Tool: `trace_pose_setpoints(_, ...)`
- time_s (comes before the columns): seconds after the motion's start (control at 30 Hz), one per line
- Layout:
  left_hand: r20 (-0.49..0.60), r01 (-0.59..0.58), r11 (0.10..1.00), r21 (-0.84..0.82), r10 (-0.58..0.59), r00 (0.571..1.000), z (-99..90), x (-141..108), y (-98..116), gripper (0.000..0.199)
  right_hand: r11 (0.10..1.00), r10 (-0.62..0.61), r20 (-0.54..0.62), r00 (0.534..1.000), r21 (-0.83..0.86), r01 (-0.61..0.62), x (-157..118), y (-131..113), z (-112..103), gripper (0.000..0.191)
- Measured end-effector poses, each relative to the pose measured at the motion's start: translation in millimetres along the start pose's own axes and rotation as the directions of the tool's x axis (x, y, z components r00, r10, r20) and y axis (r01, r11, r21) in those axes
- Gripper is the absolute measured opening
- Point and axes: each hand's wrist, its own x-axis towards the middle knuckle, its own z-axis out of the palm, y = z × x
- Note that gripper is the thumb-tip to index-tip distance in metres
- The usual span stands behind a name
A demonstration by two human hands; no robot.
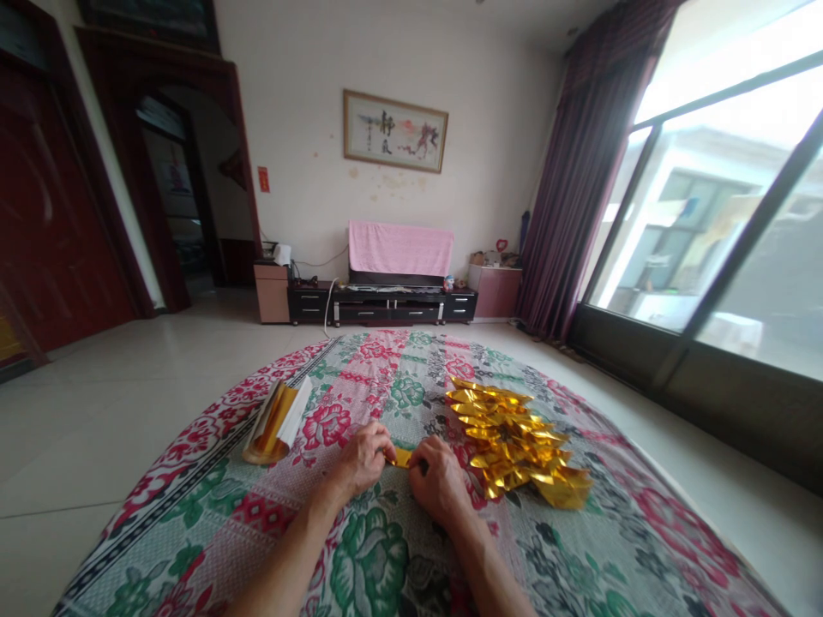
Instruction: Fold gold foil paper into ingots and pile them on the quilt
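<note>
Foil (402, 458) lies crosswise over the counter (369, 548), a short gold strip between the two hands, its long axis running left to right and its right end slightly nearer the person. The left hand (363, 458) has its fingers pinched on the left end; the right hand (441, 478) has its fingers curled closed on the right end, so both ends are hidden. Near the right hand, just beyond it to the right, folded gold pieces (514, 439) overlap in a row slanting away to the left. Left of the left hand and apart from it, a curled white wrapper (298, 410) holds gold sheets (278, 422), its length slanting away to the right. Beyond the counter stands a black cabinet (389, 310), with a pink cloth (400, 247) draped above it.
</note>
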Motion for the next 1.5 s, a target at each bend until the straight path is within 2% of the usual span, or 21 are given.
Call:
trace_pose_setpoints(0.3, -0.006, 0.028, 1.0, 0.004, -0.028, 1.0, 1.6, 1, -2, 0.034, 0.999, 0.002, 0.004, 1.0, -0.05, -0.002, -1, -1, 2, 0.017)
trace_pose_setpoints(0.43, -0.001, 0.038, 0.999, 0.002, -0.038, 0.999, 0.5, 1, -1, 0.032, 0.991, 0.04, -0.031, 0.999, -0.127, -0.044, 0, -3, 8, 0.022)
trace_pose_setpoints(0.57, -0.005, 0.043, 0.999, 0.016, -0.043, 0.999, -1.0, 1, 3, 0.026, 0.98, 0.079, -0.044, 0.996, -0.177, -0.085, 1, -3, 14, 0.015)
trace_pose_setpoints(0.7, -0.038, 0.03, 0.998, 0.063, -0.028, 0.999, 0.6, 2, 7, 0.018, 0.981, 0.082, -0.045, 0.996, -0.173, -0.088, 1, -2, 15, 0.01)
trace_pose_setpoints(1.0, -0.116, 0.054, 0.974, 0.219, -0.029, 0.993, 13.0, 6, 10, 0.024, 0.98, 0.085, -0.077, 0.993, -0.173, -0.097, -3, -4, 16, 0.011)
trace_pose_setpoints(1.27, -0.136, 0.079, 0.968, 0.236, -0.047, 0.99, 17.2, 7, 9, 0.027, 0.978, 0.096, -0.12, 0.988, -0.174, -0.116, -6, -3, 18, 0.008)
trace_pose_setpoints(1.5, -0.146, 0.092, 0.955, 0.281, -0.052, 0.988, 19.0, 8, 9, 0.026, 0.981, 0.116, -0.139, 0.983, -0.136, -0.135, -7, -3, 17, 0.014)
